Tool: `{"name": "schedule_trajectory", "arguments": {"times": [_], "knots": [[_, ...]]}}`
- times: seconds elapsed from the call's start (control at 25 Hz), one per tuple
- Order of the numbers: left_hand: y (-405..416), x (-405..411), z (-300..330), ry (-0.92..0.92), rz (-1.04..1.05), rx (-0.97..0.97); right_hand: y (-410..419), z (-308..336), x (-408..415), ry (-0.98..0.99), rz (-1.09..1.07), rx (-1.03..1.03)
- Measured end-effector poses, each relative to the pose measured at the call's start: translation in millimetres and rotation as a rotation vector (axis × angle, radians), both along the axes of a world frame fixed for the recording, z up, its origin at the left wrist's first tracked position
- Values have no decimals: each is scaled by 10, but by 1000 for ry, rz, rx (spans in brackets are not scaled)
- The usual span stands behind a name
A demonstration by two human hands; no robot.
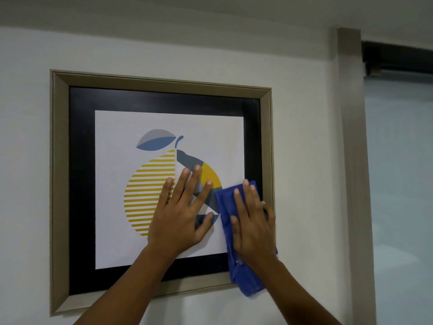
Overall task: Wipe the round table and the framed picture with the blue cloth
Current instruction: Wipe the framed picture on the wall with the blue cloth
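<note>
In the head view, the framed picture [161,184] is hung on a white wall [302,137]. The left hand [181,213] is laid flat on the print, its grip spread with nothing held. The blue cloth [228,207] is pressed against the picture's lower right part by the right hand [251,225], fingers extended flat over it, the cloth's lower end draped past the frame's bottom edge

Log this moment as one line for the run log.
right hand flat on blue cloth | left hand bracing framed picture | cloth at lower-right corner
</note>
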State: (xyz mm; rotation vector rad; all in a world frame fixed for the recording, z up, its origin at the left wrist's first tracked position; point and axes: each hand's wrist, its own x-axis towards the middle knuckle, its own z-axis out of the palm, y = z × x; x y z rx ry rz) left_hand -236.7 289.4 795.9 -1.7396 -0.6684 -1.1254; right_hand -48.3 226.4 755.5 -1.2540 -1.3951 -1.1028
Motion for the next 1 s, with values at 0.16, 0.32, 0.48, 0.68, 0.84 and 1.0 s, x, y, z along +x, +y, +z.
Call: {"name": "schedule_trajectory", "arguments": {"times": [0.16,0.32,0.48,0.68,0.84,1.0], "knots": [[-7,10,-1,2,3,-2,-38,997,54,99,9,65],[-24,8,-1,-1,-12,-9,30,1910,34,139,-67,60],[-8,1,-3,3,-1,-10,55,1418,17,156,5,94],[-7,18,-2,17,20,-39,39,-298,-87,127,-47,4],[-13,18,0,35,43,-49,-2,21,-5,99,-67,-57],[11,25,-8,34,37,-33,-48,1291,43,94,25,33]]}}
